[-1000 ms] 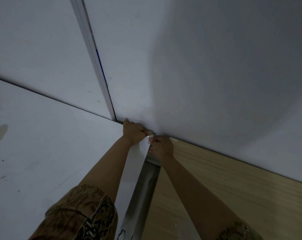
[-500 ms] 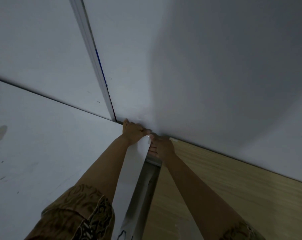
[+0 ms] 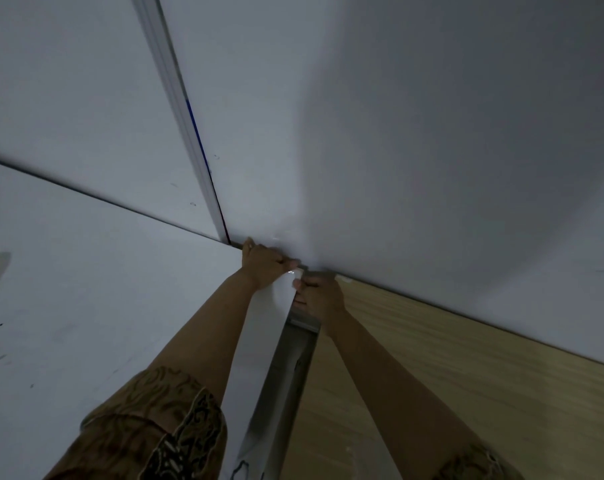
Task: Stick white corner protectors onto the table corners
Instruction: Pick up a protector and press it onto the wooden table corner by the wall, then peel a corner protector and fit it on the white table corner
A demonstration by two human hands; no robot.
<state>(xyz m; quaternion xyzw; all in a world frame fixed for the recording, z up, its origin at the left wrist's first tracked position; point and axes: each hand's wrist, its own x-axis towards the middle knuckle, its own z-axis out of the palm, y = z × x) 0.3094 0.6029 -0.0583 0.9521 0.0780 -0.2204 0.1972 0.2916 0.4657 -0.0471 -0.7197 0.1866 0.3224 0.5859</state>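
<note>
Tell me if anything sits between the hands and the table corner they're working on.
Nothing visible does. The left hand and right hand meet at the white table corner against the wall, fingers curled on it; the protector itself is too small to distinguish.

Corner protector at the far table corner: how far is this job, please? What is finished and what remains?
Done: nothing visibly finished; no other corner is in view. In hand: the left hand and right hand both have a grip at the far corner of the white table, by the wall, on a small white corner protector. Left: whether it is stuck yet cannot be told; the hands hide most of it.
</note>
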